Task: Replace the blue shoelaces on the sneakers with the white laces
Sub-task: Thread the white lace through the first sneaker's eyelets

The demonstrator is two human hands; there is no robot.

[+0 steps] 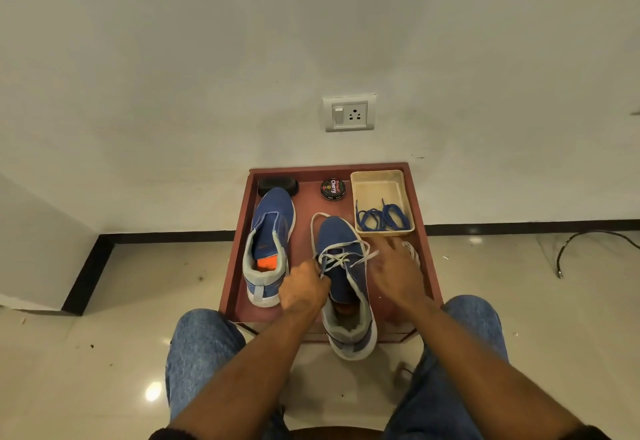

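- Left hand (pixel 304 289): fingers curled, pinching the white lace (pixel 341 256) at the left eyelets of the right shoe (pixel 344 287).
- Right hand (pixel 393 271): fingers spread loosely; whether it holds the lace end I cannot tell.
- Right shoe: partly laced white, heel overhanging the table (pixel 239 266).
- Left shoe (pixel 268 245): unlaced, beside it.
- Blue laces (pixel 381 218): lying in the basket (pixel 379 185).
- A second white lace (pixel 412 252) lies just right of the right hand.

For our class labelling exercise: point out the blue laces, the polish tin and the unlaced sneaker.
blue laces (pixel 381 220): head view, coiled middle.
polish tin (pixel 333 189): head view, lid centre.
unlaced sneaker (pixel 273 213): head view, toe upper.
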